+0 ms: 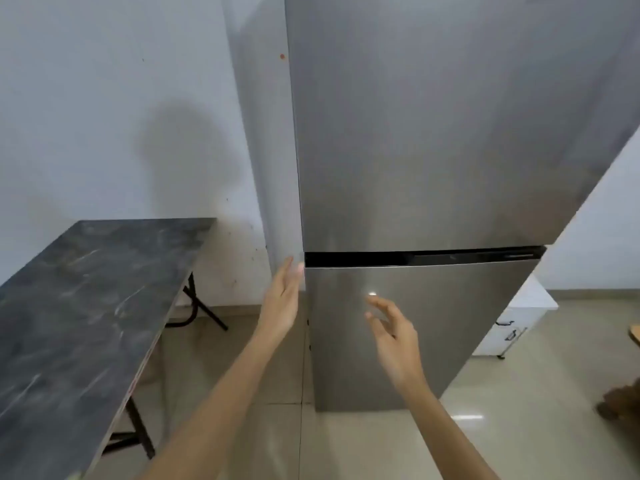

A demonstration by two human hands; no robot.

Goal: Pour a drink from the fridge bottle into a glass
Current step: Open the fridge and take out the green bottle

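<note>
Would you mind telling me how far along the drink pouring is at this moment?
Nothing looks done yet: both doors of the fridge are shut, and no bottle or glass is in view. In hand: the open left hand reaches the lower door's left edge, while the right hand hovers open before it. Left: opening, fetching the bottle, pouring.

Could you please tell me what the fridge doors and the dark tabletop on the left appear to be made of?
The tall grey fridge doors look like brushed stainless steel or a steel-look coating: a satin sheen with soft reflections. The dark marbled tabletop looks like laminate over board, judging by its printed stone-like veining and pale edge, though real stone cannot be excluded.
</note>
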